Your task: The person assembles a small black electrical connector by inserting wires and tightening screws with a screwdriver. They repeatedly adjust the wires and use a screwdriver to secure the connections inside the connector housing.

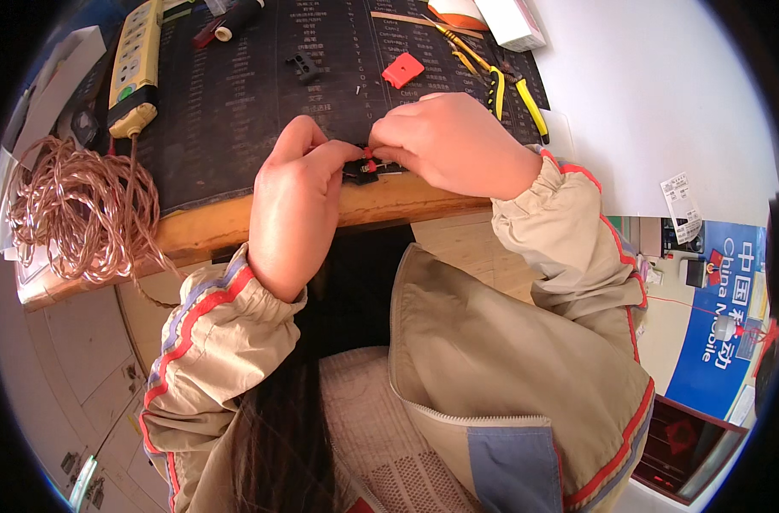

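At the dark-covered tabletop's [218, 145] near edge, our left hand [297, 190] and right hand [454, 141] hold bent fingertips at a small red-and-black part [370, 166]; the exact grip we cannot tell. We seem mid-fitting; next calls for steady alignment.

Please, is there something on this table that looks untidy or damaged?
Yes, untidy: the cord from the power strip lies in a loose tangle at the left of the table, a strand hanging over the edge. No damage shows.
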`<state>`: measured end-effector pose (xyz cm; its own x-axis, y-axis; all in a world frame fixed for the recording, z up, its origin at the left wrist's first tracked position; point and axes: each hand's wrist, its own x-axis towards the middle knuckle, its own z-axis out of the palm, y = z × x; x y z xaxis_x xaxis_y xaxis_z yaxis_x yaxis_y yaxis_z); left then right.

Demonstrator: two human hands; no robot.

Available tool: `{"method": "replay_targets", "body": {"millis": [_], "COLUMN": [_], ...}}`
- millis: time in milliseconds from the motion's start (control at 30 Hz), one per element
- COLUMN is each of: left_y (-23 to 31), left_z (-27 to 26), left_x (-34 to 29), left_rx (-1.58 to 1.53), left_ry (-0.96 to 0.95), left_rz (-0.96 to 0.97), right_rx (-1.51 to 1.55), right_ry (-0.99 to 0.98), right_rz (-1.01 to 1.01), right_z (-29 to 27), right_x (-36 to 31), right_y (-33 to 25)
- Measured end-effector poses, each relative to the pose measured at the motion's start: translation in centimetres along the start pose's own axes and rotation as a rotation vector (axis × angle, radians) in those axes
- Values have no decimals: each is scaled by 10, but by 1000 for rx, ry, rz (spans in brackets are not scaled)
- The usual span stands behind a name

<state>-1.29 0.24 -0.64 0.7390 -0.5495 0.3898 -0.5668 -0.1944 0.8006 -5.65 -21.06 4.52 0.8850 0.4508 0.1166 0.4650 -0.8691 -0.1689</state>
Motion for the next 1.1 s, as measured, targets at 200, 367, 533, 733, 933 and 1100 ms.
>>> {"method": "replay_targets", "body": {"millis": [200, 367, 533, 733, 933, 1100], "left_y": [1, -1, 0, -3, -3, -4], "left_z": [1, 2, 3, 5, 6, 3], "left_x": [0, 0, 1, -2, -1, 1], "left_rx": [2, 18, 18, 11, 14, 21], "left_ry": [-2, -6, -2, 33, 25, 3], "left_rz": [-22, -6, -6, 11, -12, -21], "right_rx": [92, 70, 78, 368, 1178, 891], "right_ry": [70, 60, 27, 196, 458, 397], "right_rz": [7, -6, 12, 259, 465, 359], "right_z": [0, 6, 6, -13, -40, -51], "right_x": [-3, -2, -1, -9, -21, -28], "right_y": [-3, -4, -3, -11, -5, -22]}}
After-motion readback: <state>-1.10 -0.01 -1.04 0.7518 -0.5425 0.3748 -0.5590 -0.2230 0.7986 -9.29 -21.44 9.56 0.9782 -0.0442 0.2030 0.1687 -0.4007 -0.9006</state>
